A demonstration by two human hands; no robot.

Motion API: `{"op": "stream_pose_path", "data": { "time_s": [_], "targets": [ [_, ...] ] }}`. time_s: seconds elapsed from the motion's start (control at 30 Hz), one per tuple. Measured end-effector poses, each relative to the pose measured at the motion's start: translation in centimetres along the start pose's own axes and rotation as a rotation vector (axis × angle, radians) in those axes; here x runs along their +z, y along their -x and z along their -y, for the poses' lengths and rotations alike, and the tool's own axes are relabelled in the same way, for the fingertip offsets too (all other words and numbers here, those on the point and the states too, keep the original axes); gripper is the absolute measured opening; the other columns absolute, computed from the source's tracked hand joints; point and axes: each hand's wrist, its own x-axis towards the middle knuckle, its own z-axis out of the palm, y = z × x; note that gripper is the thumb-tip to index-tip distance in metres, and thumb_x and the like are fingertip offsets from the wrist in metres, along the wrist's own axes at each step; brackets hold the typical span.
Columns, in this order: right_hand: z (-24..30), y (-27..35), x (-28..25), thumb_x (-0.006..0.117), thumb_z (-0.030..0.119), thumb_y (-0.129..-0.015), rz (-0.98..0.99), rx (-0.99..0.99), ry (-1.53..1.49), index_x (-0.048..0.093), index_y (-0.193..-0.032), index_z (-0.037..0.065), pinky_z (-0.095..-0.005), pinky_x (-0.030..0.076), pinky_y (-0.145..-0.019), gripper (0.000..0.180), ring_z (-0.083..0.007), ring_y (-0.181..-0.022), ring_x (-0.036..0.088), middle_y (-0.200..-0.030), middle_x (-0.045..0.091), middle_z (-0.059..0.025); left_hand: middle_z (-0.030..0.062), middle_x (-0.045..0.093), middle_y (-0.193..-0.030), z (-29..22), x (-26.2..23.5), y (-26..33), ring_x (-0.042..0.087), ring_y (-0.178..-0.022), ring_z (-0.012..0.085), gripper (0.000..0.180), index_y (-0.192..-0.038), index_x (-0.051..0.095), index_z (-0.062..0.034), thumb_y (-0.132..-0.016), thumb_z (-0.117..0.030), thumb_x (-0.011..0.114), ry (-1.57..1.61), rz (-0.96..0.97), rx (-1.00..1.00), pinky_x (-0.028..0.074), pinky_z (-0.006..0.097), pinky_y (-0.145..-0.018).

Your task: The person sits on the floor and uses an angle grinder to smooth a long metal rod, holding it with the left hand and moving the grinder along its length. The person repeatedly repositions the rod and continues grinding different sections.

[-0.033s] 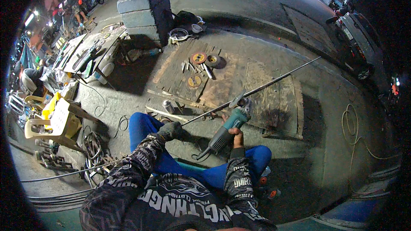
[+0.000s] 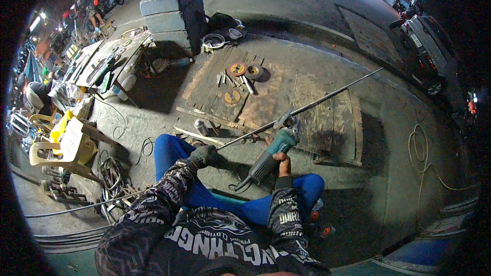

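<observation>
Gloved left hand (image 2: 203,156) gripping long metal rod (image 2: 307,106), bare right hand (image 2: 281,163) clasping teal angle grinder (image 2: 271,154).

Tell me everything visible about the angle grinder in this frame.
The angle grinder has a teal body with a dark rear grip and a grey metal head carrying a disc and guard at its far end. It points up and away from the person, tilted right. The right hand grips its body; a dark cable trails from its rear. Its disc meets the long thin metal rod, which the gloved left hand holds at the near end.
</observation>
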Motion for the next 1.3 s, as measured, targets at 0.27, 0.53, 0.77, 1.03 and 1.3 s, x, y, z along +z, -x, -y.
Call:
{"op": "stream_pose_path", "data": {
  "time_s": [0.27,0.53,0.77,1.03,1.3],
  "targets": [
    [0.2,-0.2,0.0,0.063,0.012,-0.057,0.003,-0.003,-0.006,0.029,-0.142,0.014,-0.0719,0.027,-0.1,0.091,-0.0321,-0.14,0.022,-0.15,0.028,-0.0104,0.0176,0.063,-0.083,-0.1,0.2,-0.7,0.064,-0.083,0.0332,0.028,-0.093,0.06,-0.0018,-0.078,-0.025,0.064,-0.044,0.111,-0.133,0.049,0.039,-0.074],
    [-0.1,0.4,-0.9,0.063,0.012,-0.057,-0.029,0.002,0.0,0.03,-0.142,0.014,-0.072,0.027,-0.1,0.091,-0.0319,-0.14,0.022,-0.15,0.028,-0.0106,0.0172,0.065,-0.09,2.4,1.4,-1.2,0.064,-0.092,0.0335,0.032,-0.098,0.059,-0.0019,-0.077,-0.025,0.066,-0.124,0.125,0.044,0.049,0.039,-0.079],
    [-0.6,1.0,-2.0,0.063,0.012,-0.056,-0.059,0.003,0.006,0.03,-0.142,0.014,-0.0721,0.026,-0.1,0.091,-0.0318,-0.14,0.022,-0.15,0.027,-0.0108,0.0178,0.065,-0.095,-0.5,-0.2,-0.3,0.064,-0.091,0.0351,0.028,-0.101,0.059,-0.0031,-0.082,-0.023,0.061,-0.045,0.142,-0.188,0.049,0.04,-0.08],
    [-0.8,1.1,-1.6,0.064,0.013,-0.056,-0.06,0.015,0.005,0.031,-0.141,0.014,-0.0723,0.026,-0.1,0.091,-0.0316,-0.14,0.022,-0.15,0.027,-0.011,0.0162,0.064,-0.098,-2.6,-1.9,-0.1,0.062,-0.093,0.0347,0.03,-0.11,0.057,-0.0103,-0.082,-0.019,0.059,-0.085,0.099,-0.05,0.049,0.042,-0.08],
    [-0.8,0.9,-1.3,0.064,0.013,-0.056,-0.047,0.024,0.005,0.031,-0.141,0.014,-0.0724,0.025,-0.1,0.091,-0.0315,-0.14,0.021,-0.151,0.027,-0.0113,0.0156,0.064,-0.097,-2.1,-1.3,-0.5,0.062,-0.092,0.0355,0.027,-0.105,0.058,-0.0087,-0.082,-0.021,0.06,-0.045,0.107,-0.14,0.049,0.043,-0.078]
  ]
}}
